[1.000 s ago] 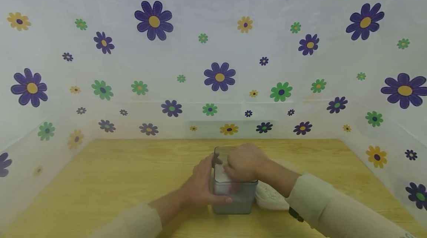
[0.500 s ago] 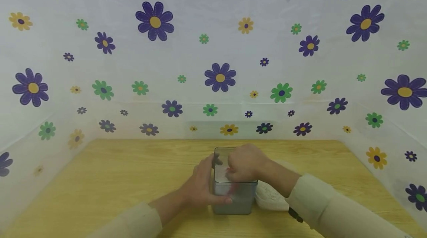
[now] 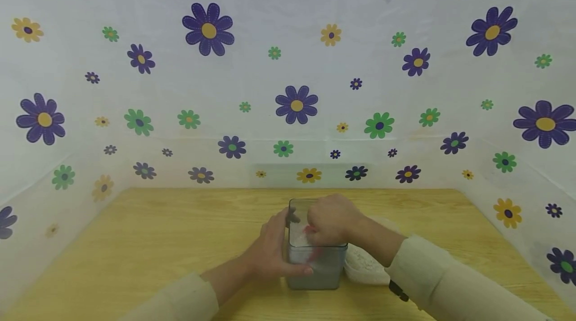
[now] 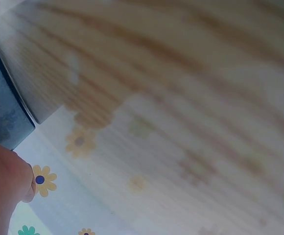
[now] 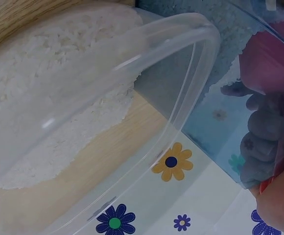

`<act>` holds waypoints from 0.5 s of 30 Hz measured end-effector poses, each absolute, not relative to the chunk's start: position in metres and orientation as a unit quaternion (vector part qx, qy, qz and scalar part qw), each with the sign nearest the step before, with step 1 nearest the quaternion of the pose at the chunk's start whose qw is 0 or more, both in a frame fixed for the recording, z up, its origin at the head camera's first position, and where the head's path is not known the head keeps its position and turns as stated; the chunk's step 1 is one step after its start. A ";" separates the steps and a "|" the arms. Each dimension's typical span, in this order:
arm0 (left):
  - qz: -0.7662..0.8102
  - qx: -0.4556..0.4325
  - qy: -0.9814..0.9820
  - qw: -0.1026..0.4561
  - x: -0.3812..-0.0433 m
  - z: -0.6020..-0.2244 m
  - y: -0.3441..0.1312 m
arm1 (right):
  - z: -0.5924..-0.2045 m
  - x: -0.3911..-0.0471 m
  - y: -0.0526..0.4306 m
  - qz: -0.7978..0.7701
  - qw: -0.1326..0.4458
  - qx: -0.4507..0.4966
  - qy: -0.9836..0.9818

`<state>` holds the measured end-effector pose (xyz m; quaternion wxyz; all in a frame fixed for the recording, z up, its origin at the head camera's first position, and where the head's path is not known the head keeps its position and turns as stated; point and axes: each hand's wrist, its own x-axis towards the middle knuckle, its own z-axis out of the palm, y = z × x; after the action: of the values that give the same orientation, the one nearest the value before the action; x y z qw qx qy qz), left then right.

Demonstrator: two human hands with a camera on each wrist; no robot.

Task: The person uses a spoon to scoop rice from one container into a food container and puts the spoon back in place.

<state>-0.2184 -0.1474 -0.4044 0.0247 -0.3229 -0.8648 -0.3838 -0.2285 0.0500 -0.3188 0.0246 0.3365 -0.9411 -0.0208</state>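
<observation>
A tall, smoky see-through container stands upright on the table with white grains inside, rice-like in the right wrist view. My left hand grips its left side, thumb across the front and fingertips round behind. Reaching down into the opening, my right hand has its fingers curled round the handle of a pink scoop. Through the container's wall the scoop's wide part shows among the grains. Just right of the container sits a clear plastic bowl holding white rice; my right forearm hides part of it.
The wood-grain table reaches back to a white flower-print sheet, which also rises along both sides. A dark object shows beneath the right sleeve cuff.
Inside the container my right hand has shifted slightly, and more of the pink scoop shows below its fingers. The left hand, container and bowl stay where they were.
</observation>
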 end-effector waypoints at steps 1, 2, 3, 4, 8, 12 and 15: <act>-0.385 -0.323 -0.864 0.024 -0.218 -0.404 -0.147 | -0.319 -0.229 0.050 -0.021 0.024 0.335 -0.942; -0.385 -0.323 -0.864 0.025 -0.218 -0.404 -0.147 | -0.319 -0.229 0.050 -0.020 0.024 0.334 -0.942; -0.386 -0.323 -0.864 0.025 -0.218 -0.404 -0.147 | -0.319 -0.229 0.050 -0.021 0.023 0.332 -0.943; -0.387 -0.323 -0.863 0.026 -0.218 -0.405 -0.147 | -0.319 -0.229 0.050 -0.021 0.023 0.331 -0.943; -0.388 -0.323 -0.863 0.026 -0.218 -0.405 -0.147 | -0.319 -0.228 0.049 -0.022 0.022 0.329 -0.944; -0.390 -0.322 -0.862 0.022 -0.219 -0.406 -0.148 | -0.318 -0.228 0.049 -0.024 0.028 0.325 -0.945; -0.389 -0.320 -0.864 0.020 -0.220 -0.407 -0.148 | -0.319 -0.227 0.050 -0.025 0.041 0.327 -0.944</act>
<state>-0.2199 -0.1480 -0.4068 0.0195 -0.3197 -0.8638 -0.3890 -0.2270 0.0496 -0.3186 0.0406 0.3269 -0.9439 -0.0249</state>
